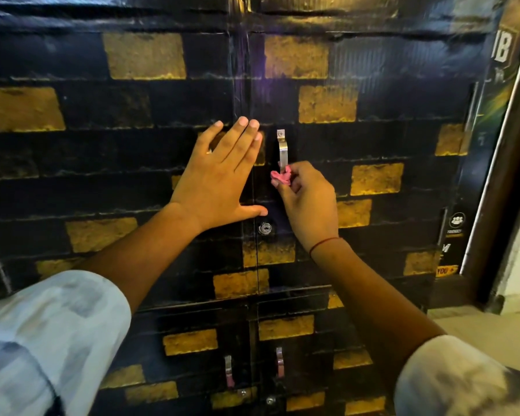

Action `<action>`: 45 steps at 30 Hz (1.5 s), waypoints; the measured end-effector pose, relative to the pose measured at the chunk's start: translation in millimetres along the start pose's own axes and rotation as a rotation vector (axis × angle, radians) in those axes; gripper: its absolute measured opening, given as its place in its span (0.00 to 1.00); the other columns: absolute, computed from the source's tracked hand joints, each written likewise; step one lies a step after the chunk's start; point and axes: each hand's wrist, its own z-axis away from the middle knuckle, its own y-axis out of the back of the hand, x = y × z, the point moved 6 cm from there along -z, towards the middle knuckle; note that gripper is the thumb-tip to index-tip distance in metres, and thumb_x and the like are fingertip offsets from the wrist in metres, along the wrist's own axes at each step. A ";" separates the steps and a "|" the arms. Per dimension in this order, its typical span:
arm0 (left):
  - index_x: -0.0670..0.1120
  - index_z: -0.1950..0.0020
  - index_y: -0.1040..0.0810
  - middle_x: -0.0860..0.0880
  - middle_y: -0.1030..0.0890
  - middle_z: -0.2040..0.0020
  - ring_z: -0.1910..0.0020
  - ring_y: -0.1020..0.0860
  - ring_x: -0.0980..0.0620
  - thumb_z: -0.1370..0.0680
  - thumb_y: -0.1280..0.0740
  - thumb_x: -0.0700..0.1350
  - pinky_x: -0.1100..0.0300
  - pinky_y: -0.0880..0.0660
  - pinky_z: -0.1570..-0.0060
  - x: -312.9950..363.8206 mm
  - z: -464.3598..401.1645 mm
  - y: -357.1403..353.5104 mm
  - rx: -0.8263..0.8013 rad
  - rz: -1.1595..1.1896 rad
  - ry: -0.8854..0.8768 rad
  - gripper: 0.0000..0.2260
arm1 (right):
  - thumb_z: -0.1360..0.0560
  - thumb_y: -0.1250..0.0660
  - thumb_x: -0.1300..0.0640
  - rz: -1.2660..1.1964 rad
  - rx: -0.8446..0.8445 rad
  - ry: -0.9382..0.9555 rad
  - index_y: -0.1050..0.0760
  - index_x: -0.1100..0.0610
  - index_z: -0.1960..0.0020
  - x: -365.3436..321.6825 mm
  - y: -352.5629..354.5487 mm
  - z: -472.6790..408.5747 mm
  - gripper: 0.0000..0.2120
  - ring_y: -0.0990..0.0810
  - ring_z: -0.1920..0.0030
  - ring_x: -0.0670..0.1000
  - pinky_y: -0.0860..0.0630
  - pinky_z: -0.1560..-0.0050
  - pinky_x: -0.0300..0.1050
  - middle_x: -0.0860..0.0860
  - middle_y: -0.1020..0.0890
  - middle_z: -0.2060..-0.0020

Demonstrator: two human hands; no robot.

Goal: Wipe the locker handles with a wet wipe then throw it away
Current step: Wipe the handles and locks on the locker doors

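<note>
Two hands work at the middle of the frame against a black locker front printed with gold bricks. The right hand [308,202] has its fingers curled round a crumpled pink wet wipe [280,177], pinching it against the lower part of the upright metal handle [282,151] of the right-hand door. The left hand [219,175] lies flat and spread on the left door [102,175], fingers straight, holding nothing; it appears to brace that door while the other hand wipes.

To do this step well, I judge the wipe should be wrapped round the bar, not just dabbed at its front, and drawn along its whole length from the screwed top end to the bottom, so the back face where fingers hook gets cleaned too. Keeping the flat hand steady should stop the doors rattling.

The wipe sits at the fingertips of the right hand, touching the handle's lower end, just above the round keyhole [264,228]. Two more handles [228,370] show at the lower middle of the frame on the lower doors, seemingly not yet reached. No bin is in view, so where the wipe goes afterwards cannot be told.
</note>
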 end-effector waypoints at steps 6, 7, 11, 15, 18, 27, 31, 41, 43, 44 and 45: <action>0.37 0.17 0.53 0.39 0.52 0.16 0.17 0.53 0.41 0.28 0.47 0.80 0.40 0.51 0.21 -0.6 0.5 -1.1 0.016 0.020 0.002 0.56 | 0.22 0.30 0.56 -0.157 0.150 -0.193 0.21 0.52 0.50 35.3 28.3 5.3 0.02 0.20 0.61 0.37 0.24 0.60 0.36 0.43 0.18 0.61; 0.37 0.17 0.53 0.39 0.52 0.16 0.17 0.53 0.42 0.28 0.47 0.80 0.40 0.51 0.21 -1.0 0.9 -1.9 0.019 0.023 0.008 0.57 | 0.23 0.30 0.57 -0.191 0.154 -0.176 0.21 0.52 0.49 32.7 28.9 6.5 0.03 0.21 0.61 0.35 0.26 0.60 0.31 0.43 0.18 0.60; 0.37 0.17 0.52 0.39 0.51 0.16 0.17 0.52 0.42 0.29 0.47 0.80 0.39 0.50 0.21 -0.4 0.9 -0.5 0.020 0.042 0.026 0.57 | 0.23 0.28 0.56 -0.166 0.027 -0.077 0.19 0.53 0.46 10.8 0.7 12.1 0.06 0.19 0.56 0.40 0.21 0.55 0.38 0.45 0.17 0.57; 0.38 0.17 0.53 0.39 0.52 0.16 0.17 0.53 0.42 0.29 0.43 0.79 0.39 0.50 0.21 2.1 1.4 0.5 -0.002 0.051 0.032 0.57 | 0.24 0.29 0.50 -0.059 -0.038 -0.109 0.19 0.49 0.50 17.2 -3.6 16.3 0.04 0.20 0.62 0.42 0.19 0.59 0.50 0.43 0.18 0.63; 0.38 0.17 0.52 0.39 0.51 0.16 0.17 0.52 0.41 0.27 0.40 0.76 0.39 0.51 0.20 4.5 11.5 1.0 -0.009 0.070 0.025 0.55 | 0.24 0.29 0.49 -0.054 0.025 -0.097 0.18 0.50 0.48 14.7 2.6 19.9 0.07 0.19 0.61 0.44 0.20 0.60 0.53 0.45 0.17 0.62; 0.37 0.19 0.42 0.35 0.43 0.19 0.19 0.45 0.37 0.23 0.34 0.65 0.39 0.49 0.20 58.4 152.4 -31.1 0.093 0.302 0.071 0.44 | 0.28 0.26 0.56 0.008 -0.052 -0.001 0.20 0.54 0.54 22.9 -25.7 106.5 0.04 0.24 0.58 0.45 0.27 0.56 0.38 0.49 0.24 0.55; 0.37 0.19 0.41 0.35 0.41 0.19 0.19 0.44 0.37 0.23 0.32 0.62 0.39 0.49 0.20 106.3 233.6 -59.7 0.028 0.389 0.055 0.42 | 0.28 0.25 0.58 -0.139 -0.224 -0.178 0.21 0.54 0.57 54.3 -71.2 213.8 0.05 0.21 0.61 0.45 0.23 0.58 0.42 0.48 0.20 0.60; 0.37 0.18 0.51 0.36 0.49 0.18 0.18 0.49 0.37 0.25 0.34 0.70 0.37 0.53 0.20 176.2 357.6 -120.7 -0.241 0.361 -0.012 0.52 | 0.22 0.33 0.63 -0.077 -0.398 -0.255 0.21 0.55 0.37 82.4 -142.9 331.2 0.14 0.23 0.44 0.43 0.27 0.39 0.32 0.49 0.19 0.45; 0.36 0.18 0.52 0.36 0.50 0.17 0.18 0.51 0.38 0.26 0.35 0.72 0.37 0.57 0.20 182.4 368.8 -133.0 -0.269 0.348 -0.013 0.54 | 0.21 0.33 0.60 -0.066 -0.409 -0.222 0.21 0.55 0.36 75.9 -148.8 340.4 0.14 0.23 0.42 0.43 0.29 0.37 0.30 0.50 0.20 0.43; 0.36 0.18 0.52 0.36 0.51 0.17 0.18 0.52 0.38 0.26 0.35 0.73 0.37 0.58 0.20 185.3 373.0 -137.2 -0.274 0.338 -0.014 0.54 | 0.21 0.32 0.57 -0.068 -0.409 -0.211 0.21 0.55 0.36 74.6 -150.4 344.5 0.14 0.23 0.42 0.43 0.28 0.37 0.32 0.50 0.20 0.42; 0.36 0.17 0.53 0.37 0.53 0.17 0.17 0.54 0.38 0.26 0.36 0.74 0.37 0.59 0.21 188.1 375.5 -139.9 -0.274 0.332 -0.012 0.55 | 0.22 0.31 0.54 -0.072 -0.403 -0.203 0.20 0.56 0.37 73.7 -150.4 346.5 0.14 0.23 0.42 0.44 0.27 0.38 0.34 0.50 0.20 0.42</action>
